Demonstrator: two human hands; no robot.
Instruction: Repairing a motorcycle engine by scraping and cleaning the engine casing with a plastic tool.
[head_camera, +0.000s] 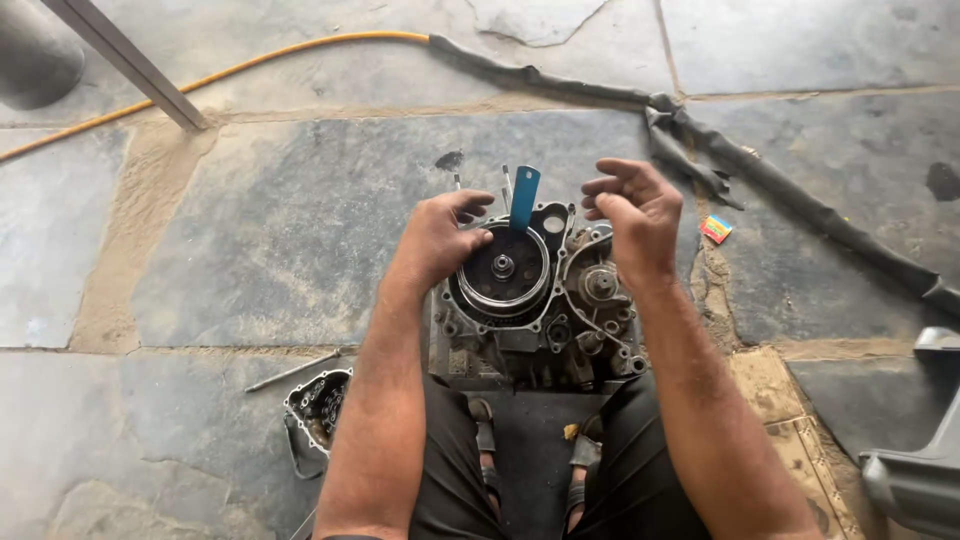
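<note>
An opened engine case (545, 305) sits on the stone floor (280, 230) between the person's knees, its round clutch drum (503, 270) facing up. The left hand (440, 238) rests on the drum's left rim, fingers curled over the edge and touching it. The right hand (632, 208) hovers above the case's right side, fingers loosely bent and gripping nothing. A blue flat tool (524, 198) stands upright at the case's far edge, between the two hands (nothing blocks it). A removed engine cover (318, 405) lies by the left elbow, with a thin metal rod (292, 371) just beyond. A yellow hose (220, 74) and dark rubber strip (780, 185) cross the floor behind, well apart.
</note>
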